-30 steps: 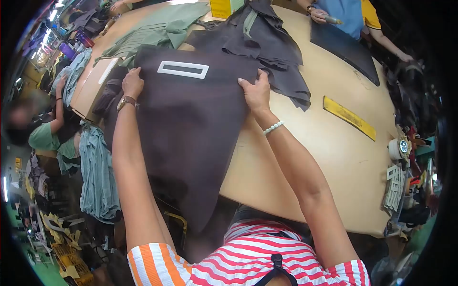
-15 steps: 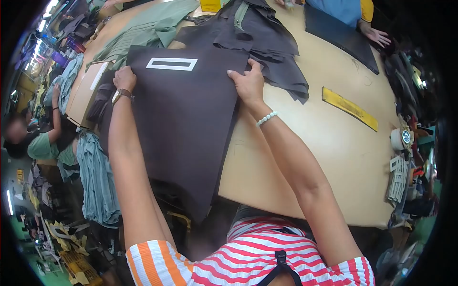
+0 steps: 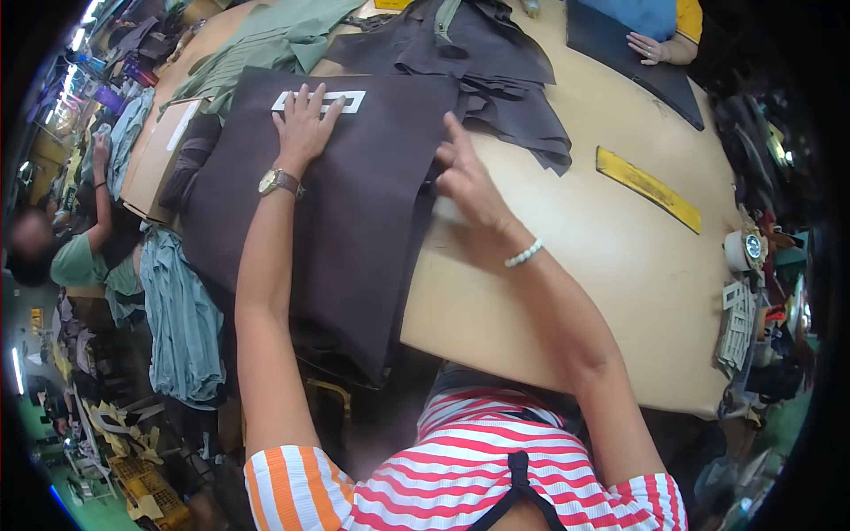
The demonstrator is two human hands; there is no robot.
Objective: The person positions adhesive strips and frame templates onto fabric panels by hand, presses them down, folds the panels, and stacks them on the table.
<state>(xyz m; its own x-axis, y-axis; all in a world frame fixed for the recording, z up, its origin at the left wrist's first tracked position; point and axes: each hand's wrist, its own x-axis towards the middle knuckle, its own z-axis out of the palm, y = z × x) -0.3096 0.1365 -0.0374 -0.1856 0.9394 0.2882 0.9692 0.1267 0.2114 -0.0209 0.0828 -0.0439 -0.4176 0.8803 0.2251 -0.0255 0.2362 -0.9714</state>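
Observation:
A large dark panel of fabric [image 3: 354,212] lies over the table, its lower part hanging past the near edge. Near its top sits a white rectangular frame [image 3: 352,102] with a slot in the middle. My left hand [image 3: 303,133] is flat on the panel with fingers spread, covering part of that frame. At the panel's right edge is my right hand [image 3: 474,181], slightly blurred, its index finger stretched out and the other fingers partly bent. Whether it touches the cloth is hard to see.
Dark fabric pieces [image 3: 496,71] are piled beyond the panel, beside green cloth [image 3: 266,57]. A yellow strip [image 3: 646,188] lies on the table [image 3: 549,283]. A cardboard box [image 3: 159,164] stands left. Across the table, another person's hand [image 3: 651,49] is over a black board [image 3: 611,53].
My left hand has let go of the panel's left edge and moved right onto the white frame. My right hand has released the right edge and shifted slightly down. The panel's left side has spread outward.

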